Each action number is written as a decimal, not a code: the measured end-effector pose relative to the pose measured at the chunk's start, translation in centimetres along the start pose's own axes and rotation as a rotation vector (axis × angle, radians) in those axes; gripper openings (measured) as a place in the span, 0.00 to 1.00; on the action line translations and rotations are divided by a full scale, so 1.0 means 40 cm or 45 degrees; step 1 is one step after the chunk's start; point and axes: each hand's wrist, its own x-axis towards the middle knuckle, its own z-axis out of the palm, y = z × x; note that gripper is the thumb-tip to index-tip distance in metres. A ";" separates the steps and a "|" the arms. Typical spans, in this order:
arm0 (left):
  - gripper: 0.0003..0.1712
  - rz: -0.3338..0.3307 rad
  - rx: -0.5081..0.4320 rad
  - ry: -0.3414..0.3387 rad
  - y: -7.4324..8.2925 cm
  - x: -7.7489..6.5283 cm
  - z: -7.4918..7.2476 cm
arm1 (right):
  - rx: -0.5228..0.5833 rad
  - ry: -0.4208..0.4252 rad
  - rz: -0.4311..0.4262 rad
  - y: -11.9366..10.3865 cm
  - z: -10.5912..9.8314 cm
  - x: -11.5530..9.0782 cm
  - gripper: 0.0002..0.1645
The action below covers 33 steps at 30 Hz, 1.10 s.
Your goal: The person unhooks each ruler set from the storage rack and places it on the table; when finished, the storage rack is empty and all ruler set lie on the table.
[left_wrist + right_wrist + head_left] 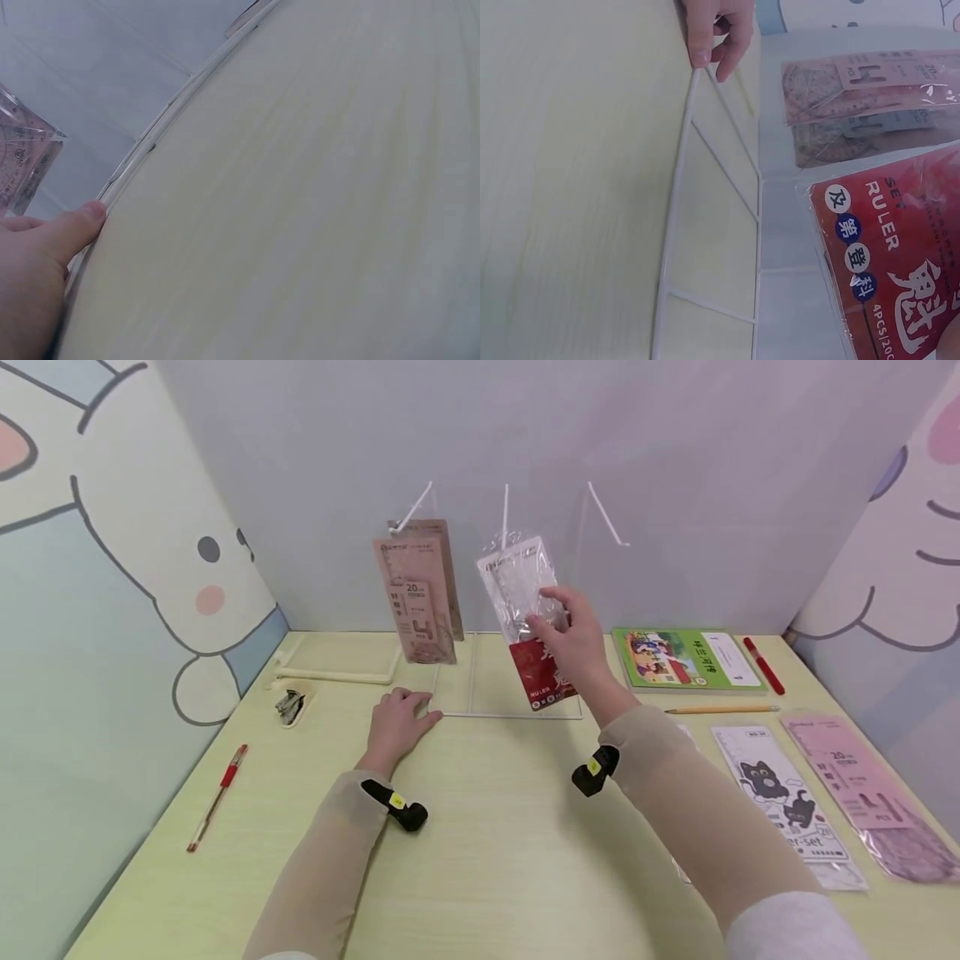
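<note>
My right hand (573, 639) pinches a clear packaged ruler set (517, 589) by its right edge, thumb across the front. The packet has a white card at the top and a red panel (889, 247) lettered RULER at the bottom. It hangs tilted, its top overlapping the middle prong (506, 510) in the head view. Low at the left, my left hand (395, 727) holds the front corner of a white wire rack (517, 716), with thumb and fingers about the wire (676, 180). Pink ruler set packets (416, 593) hang from the left prong (412, 508).
The right prong (607, 514) is bare. To the right lie a green book (690, 660), a red marker (763, 666), a pencil (722, 710), a cat-print packet (780, 793) and a pink packet (862, 785). A red pen (219, 797) lies at the left.
</note>
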 end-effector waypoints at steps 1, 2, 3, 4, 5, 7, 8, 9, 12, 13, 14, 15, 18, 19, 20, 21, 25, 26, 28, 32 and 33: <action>0.29 0.000 -0.001 -0.001 0.001 0.000 -0.001 | -0.005 0.000 -0.005 0.000 -0.002 -0.004 0.29; 0.29 0.000 -0.003 -0.002 0.002 0.000 -0.002 | -0.007 -0.001 -0.007 0.000 -0.004 -0.008 0.29; 0.29 -0.001 -0.006 -0.002 0.002 0.000 -0.002 | -0.007 -0.003 -0.008 -0.001 -0.007 -0.012 0.29; 0.29 -0.001 -0.005 -0.002 0.002 0.001 -0.001 | -0.008 -0.005 -0.010 -0.002 -0.009 -0.016 0.29; 0.29 -0.001 -0.002 -0.002 0.001 0.002 0.000 | -0.008 -0.007 -0.010 -0.003 -0.012 -0.019 0.29; 0.29 0.000 -0.001 0.001 -0.001 0.004 0.002 | -0.009 -0.008 -0.015 -0.005 -0.016 -0.026 0.29; 0.29 -0.001 -0.001 0.003 -0.002 0.005 0.004 | -0.005 -0.010 -0.020 -0.007 -0.017 -0.030 0.29; 0.29 0.000 -0.001 0.006 -0.003 0.006 0.005 | 0.003 -0.012 -0.031 -0.009 -0.018 -0.033 0.29; 0.29 0.001 -0.007 0.012 -0.004 0.005 0.007 | 0.027 -0.013 -0.052 -0.010 -0.020 -0.041 0.29; 0.29 0.001 -0.008 0.014 -0.005 0.006 0.009 | 0.033 -0.013 -0.056 -0.010 -0.020 -0.043 0.29; 0.29 0.002 -0.009 0.017 -0.004 0.005 0.009 | 0.039 -0.013 -0.060 -0.010 -0.021 -0.045 0.29; 0.29 0.004 -0.009 0.019 -0.004 0.004 0.009 | 0.048 -0.013 -0.062 -0.010 -0.021 -0.048 0.29; 0.28 0.013 -0.008 0.029 -0.003 0.003 0.009 | 0.062 -0.015 -0.067 -0.011 -0.021 -0.053 0.29; 0.28 0.015 -0.010 0.033 -0.003 0.003 0.008 | 0.064 -0.018 -0.070 -0.011 -0.020 -0.054 0.29; 0.28 0.017 -0.013 0.037 -0.003 0.002 0.008 | 0.070 -0.022 -0.073 -0.013 -0.020 -0.056 0.29; 0.28 0.018 -0.015 0.039 -0.003 0.001 0.008 | 0.073 -0.027 -0.075 -0.014 -0.020 -0.057 0.29; 0.28 0.018 -0.020 0.042 -0.003 0.001 0.008 | 0.066 -0.034 -0.077 -0.017 -0.021 -0.059 0.29; 0.28 0.018 -0.020 0.039 -0.004 0.001 0.009 | 0.065 -0.033 -0.077 -0.018 -0.022 -0.059 0.30; 0.28 0.018 -0.017 0.038 -0.005 0.001 0.010 | 0.059 -0.030 -0.081 -0.020 -0.023 -0.061 0.30; 0.28 0.020 -0.015 0.042 -0.007 0.003 0.013 | 0.062 -0.028 -0.108 -0.024 -0.025 -0.065 0.29; 0.28 0.021 -0.015 0.045 -0.008 0.003 0.013 | 0.064 -0.029 -0.115 -0.025 -0.026 -0.066 0.29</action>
